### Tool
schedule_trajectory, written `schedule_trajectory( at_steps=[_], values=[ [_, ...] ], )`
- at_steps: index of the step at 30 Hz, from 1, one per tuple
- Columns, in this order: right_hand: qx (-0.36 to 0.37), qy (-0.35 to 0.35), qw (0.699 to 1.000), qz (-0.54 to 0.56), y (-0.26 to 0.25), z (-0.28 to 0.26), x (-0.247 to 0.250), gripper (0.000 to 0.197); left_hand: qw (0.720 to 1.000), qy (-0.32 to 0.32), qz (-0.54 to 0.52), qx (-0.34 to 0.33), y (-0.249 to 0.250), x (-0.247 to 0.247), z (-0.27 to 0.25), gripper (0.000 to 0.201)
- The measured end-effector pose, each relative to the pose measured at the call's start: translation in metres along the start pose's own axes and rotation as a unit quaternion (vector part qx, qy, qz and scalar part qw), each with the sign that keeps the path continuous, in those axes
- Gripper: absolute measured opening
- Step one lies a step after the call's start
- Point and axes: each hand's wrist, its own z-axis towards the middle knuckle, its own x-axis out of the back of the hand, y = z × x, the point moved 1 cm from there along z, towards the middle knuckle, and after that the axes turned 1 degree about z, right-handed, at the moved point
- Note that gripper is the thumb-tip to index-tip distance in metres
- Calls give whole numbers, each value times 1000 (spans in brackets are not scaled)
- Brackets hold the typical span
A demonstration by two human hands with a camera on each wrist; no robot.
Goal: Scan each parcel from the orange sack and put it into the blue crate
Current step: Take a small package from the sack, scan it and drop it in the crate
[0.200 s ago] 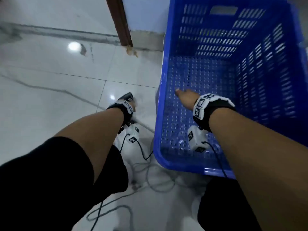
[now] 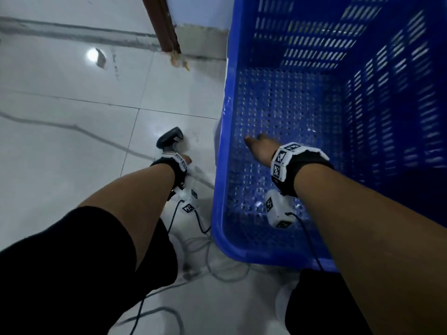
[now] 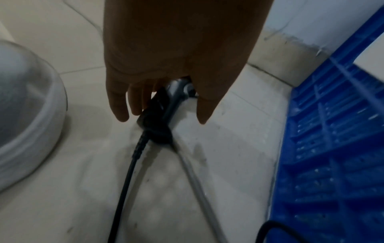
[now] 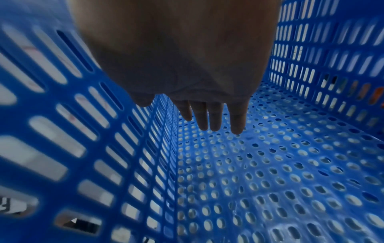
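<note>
Head view shows little change from a moment ago: the right hand (image 2: 260, 146) stays inside the crate (image 2: 285, 257), fingers straight and released, holding nothing, while the left hand (image 2: 185, 160) has slid slightly toward 12 o'clock along the floor (image 2: 72, 153) with the scanner (image 2: 170, 139). No parcel lies on the crate's perforated bottom that I can see, so I judge the right hand must go back for the next one. Left wrist view shows fingers (image 3: 119, 105) and thumb loosely around the scanner's handle (a grasp, though a slack one). The sack is out of every view, apart from an orange glimpse through the slots at 3 o'clock in the right wrist view. Motion blur smears the crate walls.
</note>
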Motion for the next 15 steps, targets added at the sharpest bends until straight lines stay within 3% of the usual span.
schedule_trajectory(
  at_steps=[1, 2, 4, 5, 8, 12, 14, 15],
  values=[
    [-4, 0, 1000, -4, 3, 4, -3, 72, 999, 11, 2, 32, -7, -9, 7, 51],
    [-11, -12, 1000, -8, 4, 3, -4, 70, 997, 16, 69, 20, -13, -17, 14, 44],
    [-22, -27, 999, -24, 8, 2, -2, 60, 998, 52, 23, 41, -17, -19, 20, 24],
    [-21, -27, 998, -48, 14, 4, 1, 56, 993, 54, -75, 71, -12, -14, 16, 17],
    [-29, -51, 987, -149, 22, 16, 4, 64, 949, 77, -280, 122, -17, 3, -10, 22],
    [7, -40, 976, -214, 13, 17, 39, 61, 890, 123, -436, 61, 4, 76, -63, 17],
    [14, 2, 974, -228, 7, 24, 62, 65, 883, 171, -435, 33, 17, 119, -91, 14],
    [16, 20, 973, -230, -5, 1, 82, 64, 882, 190, -431, 10, 24, 147, -113, 17]
  ],
)
